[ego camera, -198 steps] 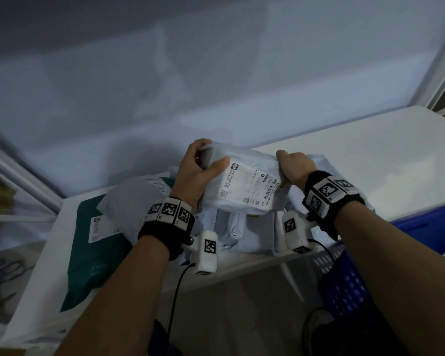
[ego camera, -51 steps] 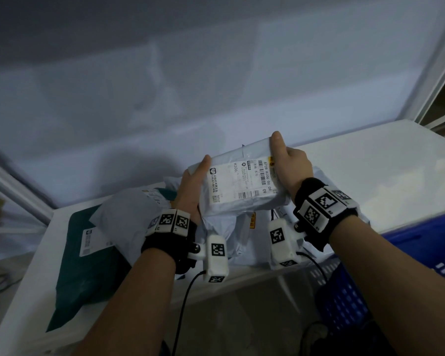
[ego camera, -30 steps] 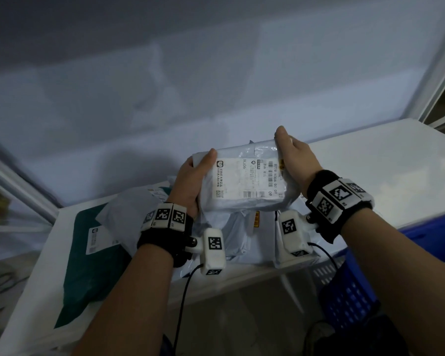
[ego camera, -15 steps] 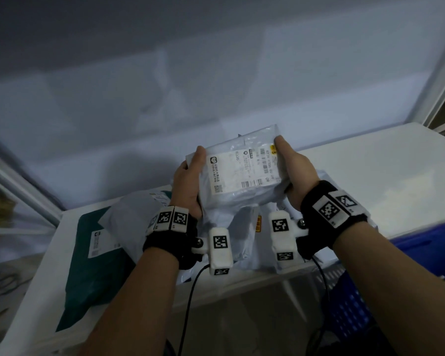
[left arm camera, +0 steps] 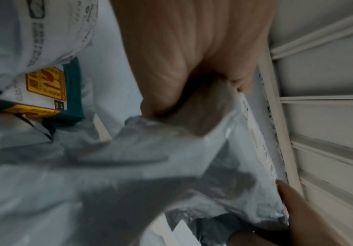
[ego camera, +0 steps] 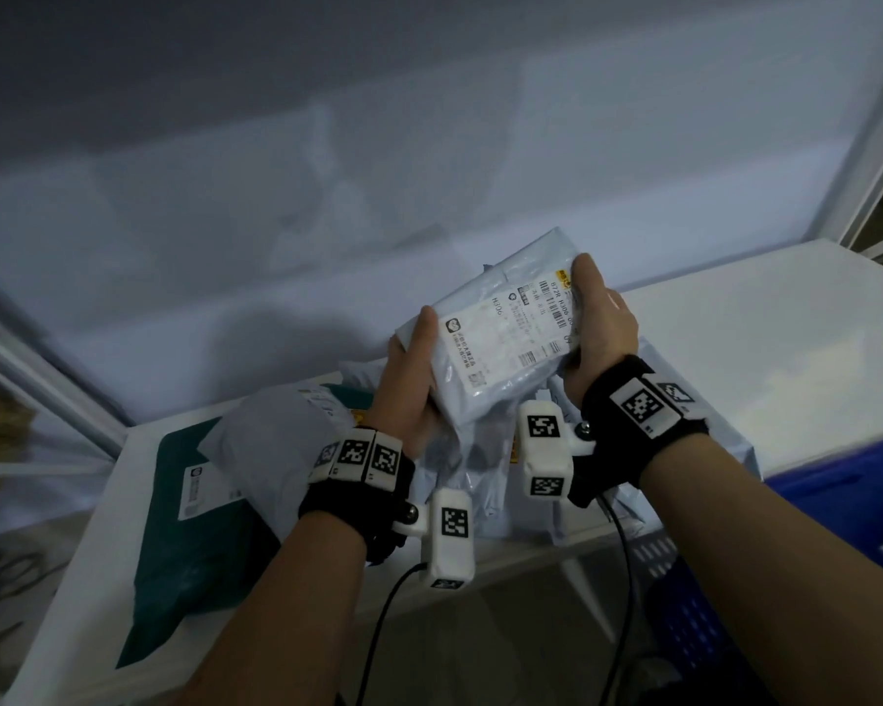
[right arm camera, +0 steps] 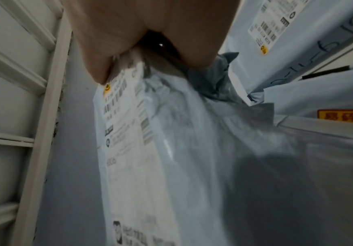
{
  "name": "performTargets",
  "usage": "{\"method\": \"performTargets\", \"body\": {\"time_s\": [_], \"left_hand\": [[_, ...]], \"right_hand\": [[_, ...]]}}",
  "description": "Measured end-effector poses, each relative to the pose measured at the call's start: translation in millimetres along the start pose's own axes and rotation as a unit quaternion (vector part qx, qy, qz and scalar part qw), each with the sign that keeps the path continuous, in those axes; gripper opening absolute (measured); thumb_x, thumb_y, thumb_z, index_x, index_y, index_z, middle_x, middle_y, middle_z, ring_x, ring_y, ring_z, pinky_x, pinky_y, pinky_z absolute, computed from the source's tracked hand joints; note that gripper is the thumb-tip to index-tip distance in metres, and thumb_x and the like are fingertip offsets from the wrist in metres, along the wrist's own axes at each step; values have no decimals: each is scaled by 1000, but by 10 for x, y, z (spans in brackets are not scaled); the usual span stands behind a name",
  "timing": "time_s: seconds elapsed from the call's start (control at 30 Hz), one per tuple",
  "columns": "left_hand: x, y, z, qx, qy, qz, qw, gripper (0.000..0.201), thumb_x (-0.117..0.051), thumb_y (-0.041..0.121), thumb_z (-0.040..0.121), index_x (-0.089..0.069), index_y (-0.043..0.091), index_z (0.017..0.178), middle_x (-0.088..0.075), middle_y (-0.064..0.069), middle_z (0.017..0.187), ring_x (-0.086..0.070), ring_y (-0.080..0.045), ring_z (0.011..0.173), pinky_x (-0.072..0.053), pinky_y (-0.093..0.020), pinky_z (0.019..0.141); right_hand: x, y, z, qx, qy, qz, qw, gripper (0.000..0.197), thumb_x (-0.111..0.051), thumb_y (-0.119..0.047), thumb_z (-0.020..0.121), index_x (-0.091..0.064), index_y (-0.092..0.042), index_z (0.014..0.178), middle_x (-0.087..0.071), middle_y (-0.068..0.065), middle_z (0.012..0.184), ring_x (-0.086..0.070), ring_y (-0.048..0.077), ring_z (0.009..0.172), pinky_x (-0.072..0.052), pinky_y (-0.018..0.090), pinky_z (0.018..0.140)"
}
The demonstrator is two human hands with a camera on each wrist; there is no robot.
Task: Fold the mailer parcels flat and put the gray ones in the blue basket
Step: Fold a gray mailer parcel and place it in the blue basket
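Above the front edge of the white table (ego camera: pixel 786 318), the left hand (ego camera: pixel 409 384) and the right hand (ego camera: pixel 600 326) each gripped one end of one soft gray plastic mailer parcel (ego camera: pixel 500 343), probably to press it flat, while one dark green mailer (ego camera: pixel 184 542) lay at the left end and one blue plastic basket (ego camera: pixel 837 522) waited beside the right end.

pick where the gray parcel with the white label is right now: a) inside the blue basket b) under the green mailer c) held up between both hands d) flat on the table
c: the left hand and right hand grip opposite ends of the gray parcel, raised above the pile on the table.
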State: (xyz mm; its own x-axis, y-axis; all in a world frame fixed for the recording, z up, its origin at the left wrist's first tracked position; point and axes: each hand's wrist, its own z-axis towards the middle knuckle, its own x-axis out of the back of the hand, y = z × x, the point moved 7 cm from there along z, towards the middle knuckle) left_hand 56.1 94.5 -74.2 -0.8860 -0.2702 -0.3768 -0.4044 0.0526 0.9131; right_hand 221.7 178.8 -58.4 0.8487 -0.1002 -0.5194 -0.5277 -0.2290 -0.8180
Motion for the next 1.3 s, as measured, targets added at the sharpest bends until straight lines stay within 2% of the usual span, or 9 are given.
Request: {"method": "performTargets", "body": {"time_s": [0.2,0.33,0.5,0.67,0.8,0.93,1.07,1.17,1.3], "left_hand": [[120,-79,-45,30,-36,132,990,81,-52,69,83,-40,24,149,-57,2,141,-53,-17,131,-43,-37,109],[194,3,-82,43,-40,218,974,57,-47,64,91,-64,22,126,-73,3,115,-70,-11,102,-54,-27,89],[267,226,-49,6,17,224,974,66,-50,70,87,-72,10,104,-72,-7,86,-67,-23,71,-48,-25,57],[201,392,9,-80,41,272,958,59,-59,66,83,-63,18,117,-71,-3,111,-69,-20,99,-54,-34,81],[-54,285,-15,-72,-76,186,977,60,-63,33,94,-35,30,148,-61,0,134,-62,-20,120,-52,-41,95],[-223,270,-99,-93,-123,135,979,55,-57,20,97,-36,24,148,-61,-9,136,-61,-29,121,-54,-46,94],[-282,344,-123,-133,-113,101,980,50,-53,12,99,-39,18,146,-60,-15,135,-59,-35,122,-49,-55,100],[-258,324,-111,-138,-93,86,982,49,-55,11,98,-41,16,145,-60,-17,134,-59,-38,122,-46,-58,102],[-204,332,-119,-138,-65,54,987,49,-57,12,96,-44,14,143,-62,-18,130,-61,-39,118,-51,-54,95]], "right_hand": [[-2,-218,69,72,7,-149,986,36,-76,-54,69,-63,-21,77,-63,-6,57,-57,14,47,-38,21,44],[43,-309,106,86,9,-169,982,38,-76,-56,69,-58,-22,66,-60,-7,53,-56,14,45,-37,21,43],[-35,-289,64,91,-24,-151,984,37,-78,-50,73,-58,-22,59,-62,-4,56,-57,15,49,-40,22,47],[-217,-271,-54,113,-99,-186,971,25,-78,-42,78,-70,-18,76,-70,-2,68,-66,14,60,-51,26,59],[-392,-222,-201,127,-154,-227,953,30,-80,-38,76,-75,-14,93,-76,5,82,-74,22,77,-60,38,76],[-467,-215,-288,120,-169,-205,957,28,-79,-35,79,-73,-12,93,-76,9,82,-73,25,75,-60,43,76],[-488,-227,-314,140,-155,-158,965,25,-70,-37,88,-68,-19,105,-74,1,87,-72,14,78,-58,30,73],[-492,-129,-271,126,-145,-192,962,46,-59,-54,90,-57,-23,124,-72,-4,98,-71,5,86,-57,24,78],[-505,57,-230,83,-157,-266,948,100,-46,-94,62,-50,-24,134,-61,1,133,-60,18,120,-45,45,106]]}}
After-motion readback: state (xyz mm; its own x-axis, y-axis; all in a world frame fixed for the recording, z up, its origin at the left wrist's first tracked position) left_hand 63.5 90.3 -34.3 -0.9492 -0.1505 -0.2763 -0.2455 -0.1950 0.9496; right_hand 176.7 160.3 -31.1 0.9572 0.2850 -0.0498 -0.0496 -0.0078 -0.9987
